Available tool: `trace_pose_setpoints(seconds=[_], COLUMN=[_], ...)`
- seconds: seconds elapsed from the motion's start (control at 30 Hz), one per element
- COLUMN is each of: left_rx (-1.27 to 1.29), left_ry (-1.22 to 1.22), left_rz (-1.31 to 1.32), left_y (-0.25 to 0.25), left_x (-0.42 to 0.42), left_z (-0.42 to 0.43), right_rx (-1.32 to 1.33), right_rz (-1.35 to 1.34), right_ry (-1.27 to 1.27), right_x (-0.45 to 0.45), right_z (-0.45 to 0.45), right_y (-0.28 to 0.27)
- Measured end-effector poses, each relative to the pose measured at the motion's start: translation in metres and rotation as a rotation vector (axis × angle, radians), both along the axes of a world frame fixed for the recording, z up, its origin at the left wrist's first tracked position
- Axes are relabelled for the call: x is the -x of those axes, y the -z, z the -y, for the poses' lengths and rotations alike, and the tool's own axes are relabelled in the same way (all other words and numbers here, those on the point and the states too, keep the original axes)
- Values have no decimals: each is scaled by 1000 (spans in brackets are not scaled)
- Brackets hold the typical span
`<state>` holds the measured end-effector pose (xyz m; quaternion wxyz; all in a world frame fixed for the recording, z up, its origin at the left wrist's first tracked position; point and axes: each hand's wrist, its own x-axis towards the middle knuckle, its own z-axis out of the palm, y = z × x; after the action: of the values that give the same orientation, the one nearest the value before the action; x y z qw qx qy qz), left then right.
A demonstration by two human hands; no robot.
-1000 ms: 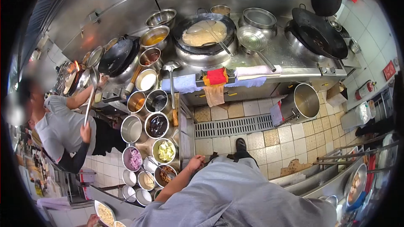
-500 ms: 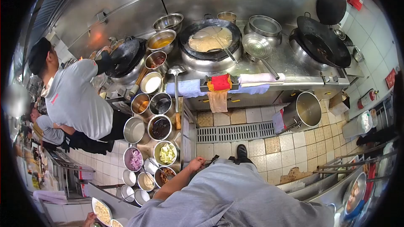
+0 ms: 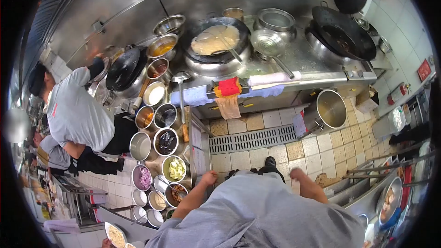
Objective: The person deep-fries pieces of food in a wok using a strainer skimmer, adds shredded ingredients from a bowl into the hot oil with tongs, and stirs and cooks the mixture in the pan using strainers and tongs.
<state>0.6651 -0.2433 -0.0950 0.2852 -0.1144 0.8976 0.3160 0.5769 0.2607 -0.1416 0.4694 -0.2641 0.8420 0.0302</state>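
Note:
My left hand is curled closed at my side, with nothing visible in it. Nearest to it are a pot of pale green chopped vegetable and a pot of brown pieces. Out to my other side, over the tiled floor, is my right hand; motion smears its fingers. In front of me, a wok on the range holds a pale, bubbling mass, with a long-handled wire skimmer lying across it. A perforated strainer rests to its right.
A ladle lies beside several seasoning pots. A tall steel pot stands on the floor by a drain grate. Another wok sits at right. A co-worker stands at the left burner.
My right hand has come into view on the right. My left hand has shifted slightly left. The view has moved, so the range sits farther left and higher. The co-worker's arm has moved.

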Motion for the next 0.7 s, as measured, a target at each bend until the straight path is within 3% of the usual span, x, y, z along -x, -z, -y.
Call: trace_pose_setpoints(seconds=[0.03, 0.07, 0.1, 0.13, 0.17, 0.2, 0.23, 0.27, 0.3, 0.37, 0.43, 0.5, 0.57, 0.6, 0.63, 0.67, 0.7], left_rx=[142, 213, 307, 209, 270, 235, 233, 222, 211, 177, 122, 70, 170, 277, 289, 293, 141], left_ry=[135, 90, 136, 114, 32, -56, -24, 18, 38, 69, 109, 157, 174, 180, 120, 51, -126], left_rz=[-52, 17, 79, 132, 54, 143, 139, 133, 130, 102, 42, -45, -70, -43, -10, 20, 122], left_y=[21, 2, 25, -27, -18, 51, 61, 55, 56, 53, 53, 52, 17, -36, -59, -76, -87], left_x=[-4, -3, -5, 3, -3, -14, -17, -21, -23, -26, -25, -18, 11, 41, 60, 76, 91], left_z=[11, 9, 22, 9, 9, 40, 46, 38, 34, 27, 20, 13, -18, -64, -90, -108, -124], right_rx=[65, 144, 448, 771, 728, 782, 863, 773, 760, 973, 894, 693, 632, 593, 274, 667, 447], right_rz=[-196, -387, -463, -426, -610, -486, -469, -244, -125, 93, 258, 137, -260, -251, -148, -411, -272], right_ry=[106, 218, 373, 573, 450, 675, 725, 821, 806, 623, 474, 490, 462, 949, 922, 727, 600], right_x=[22, 45, 61, 74, 90, 92, 94, 89, 82, 60, 47, 40, 18, 10, 10, -15, -12], right_z=[-9, -20, 22, 49, 66, 92, 114, 127, 140, 143, 120, 69, 16, -15, -45, -99, -130], right_y=[52, 106, 21, -26, 36, -28, 0, -35, -43, -32, -10, -20, 65, 48, 28, 64, 62])
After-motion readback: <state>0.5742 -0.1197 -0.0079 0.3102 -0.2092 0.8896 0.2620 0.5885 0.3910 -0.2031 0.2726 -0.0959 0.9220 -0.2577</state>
